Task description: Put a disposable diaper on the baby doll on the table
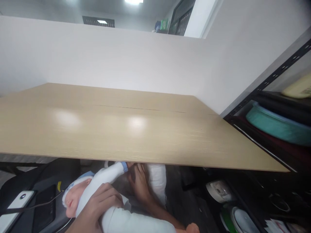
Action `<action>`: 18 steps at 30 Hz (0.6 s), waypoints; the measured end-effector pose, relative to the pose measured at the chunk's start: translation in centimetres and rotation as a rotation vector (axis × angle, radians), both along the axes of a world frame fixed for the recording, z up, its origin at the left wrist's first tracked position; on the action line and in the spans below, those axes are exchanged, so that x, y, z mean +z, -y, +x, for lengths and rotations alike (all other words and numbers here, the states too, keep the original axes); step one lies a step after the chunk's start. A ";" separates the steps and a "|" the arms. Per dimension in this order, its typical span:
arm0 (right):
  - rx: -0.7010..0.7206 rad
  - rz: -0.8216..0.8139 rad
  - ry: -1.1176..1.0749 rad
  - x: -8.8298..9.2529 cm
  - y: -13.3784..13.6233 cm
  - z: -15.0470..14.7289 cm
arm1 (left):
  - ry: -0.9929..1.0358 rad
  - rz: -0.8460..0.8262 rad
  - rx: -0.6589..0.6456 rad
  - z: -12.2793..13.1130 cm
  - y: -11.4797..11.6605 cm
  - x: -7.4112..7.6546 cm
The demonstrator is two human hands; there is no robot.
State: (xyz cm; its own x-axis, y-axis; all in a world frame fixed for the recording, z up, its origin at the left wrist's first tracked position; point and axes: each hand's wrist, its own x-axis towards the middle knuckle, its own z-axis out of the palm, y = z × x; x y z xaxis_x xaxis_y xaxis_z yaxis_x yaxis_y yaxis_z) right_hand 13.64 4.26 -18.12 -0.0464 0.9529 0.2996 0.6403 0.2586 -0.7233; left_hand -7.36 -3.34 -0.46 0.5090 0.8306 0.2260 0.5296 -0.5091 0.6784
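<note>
A person seated at a pale wood-grain tabletop (145,132) steadies a baby doll (97,183) in a white long-sleeved garment with blue cuffs, held below the table's near edge at seven o'clock, its white-and-blue cloth cap (77,181) toward eight. The left hand (104,197), its fingers curled over the garment, has hold of the doll's body. At half past six, the bent right hand (139,179) reaches up to the table edge beside the doll's blue-cuffed sleeve end (124,166); its fingertips are partly hidden, and whether they grip anything cannot be told.

Soft white fabric (157,179) lies just beside the right hand at six o'clock, its owner unclear. At eight o'clock, a thin dark cord (46,203) runs close to the doll's head.

Good handling here likely calls for a broad, light left-hand hold on the body, without squeezing, while the right works by feel. The raised sleeve could catch on the table's edge; easing the doll toward six o'clock would give the fingers room and sight. The cord is best kept clear of the cap.
</note>
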 end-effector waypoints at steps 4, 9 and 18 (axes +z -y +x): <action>0.127 0.017 0.060 1.1 -1.8 -1.1 | -0.009 -0.021 -0.039 0.1 0.0 0.2; 0.291 0.031 0.095 2.0 -3.4 -0.5 | -0.003 -0.017 -0.036 0.3 -0.1 -0.4; 0.260 0.112 0.131 0.9 -3.6 0.7 | -0.011 0.162 -0.028 0.4 -4.4 -4.4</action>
